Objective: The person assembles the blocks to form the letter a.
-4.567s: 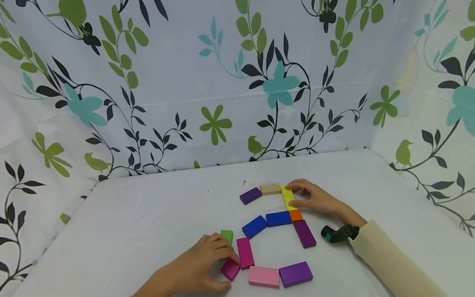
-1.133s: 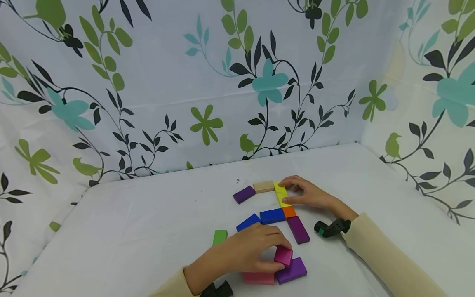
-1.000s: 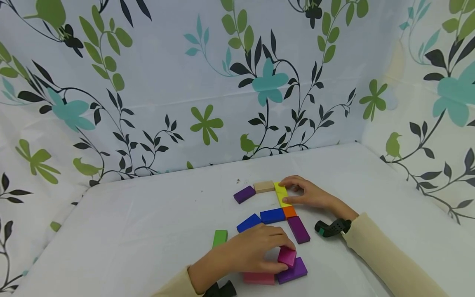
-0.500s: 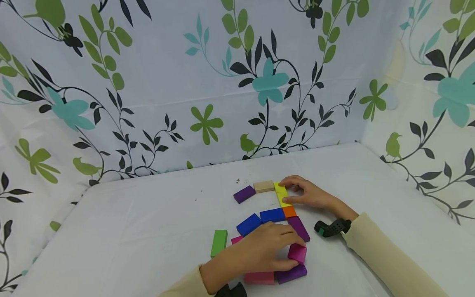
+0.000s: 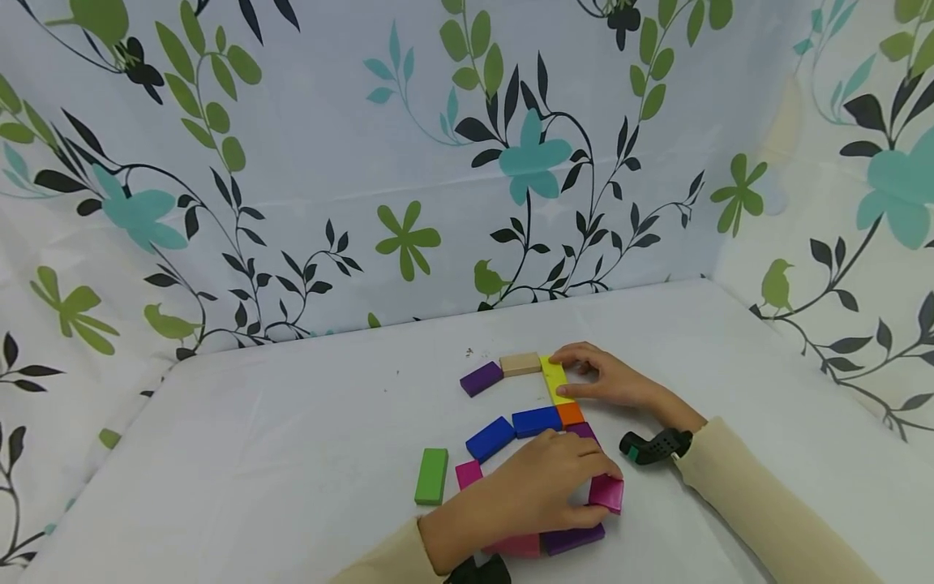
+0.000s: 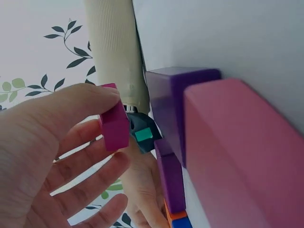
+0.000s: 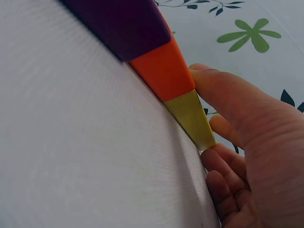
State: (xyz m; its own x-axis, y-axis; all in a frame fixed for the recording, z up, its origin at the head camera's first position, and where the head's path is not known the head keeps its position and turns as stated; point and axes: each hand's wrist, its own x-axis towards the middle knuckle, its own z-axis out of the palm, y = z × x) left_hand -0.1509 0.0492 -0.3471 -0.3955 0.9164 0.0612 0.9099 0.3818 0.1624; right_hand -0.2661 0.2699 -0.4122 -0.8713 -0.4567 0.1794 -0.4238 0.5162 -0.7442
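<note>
My left hand (image 5: pixel 536 491) pinches a small magenta wooden block (image 5: pixel 608 493) between thumb and fingers. In the left wrist view that magenta block (image 6: pixel 115 126) is apart from the table. Below the hand lie a purple block (image 5: pixel 574 538) and a partly covered pink block (image 5: pixel 518 545). At the top of the curved row, my right hand (image 5: pixel 609 377) holds the yellow block (image 5: pixel 552 377) along its length, thumb near the orange block (image 5: pixel 571 414). A plum block (image 5: pixel 584 431), partly hidden by the left hand, adjoins the orange one.
Two blue blocks (image 5: pixel 536 422) continue leftward from the orange one. A tan block (image 5: pixel 520 364) and a violet block (image 5: pixel 481 379) lie at the top. Another magenta block (image 5: pixel 469 473) shows behind the left wrist. Apart on the left lies a green block (image 5: pixel 431 476).
The left hand took up the small magenta block from the left of the row and carried it rightward over the purple block, now past its right end. The right hand stays at the yellow block.
</note>
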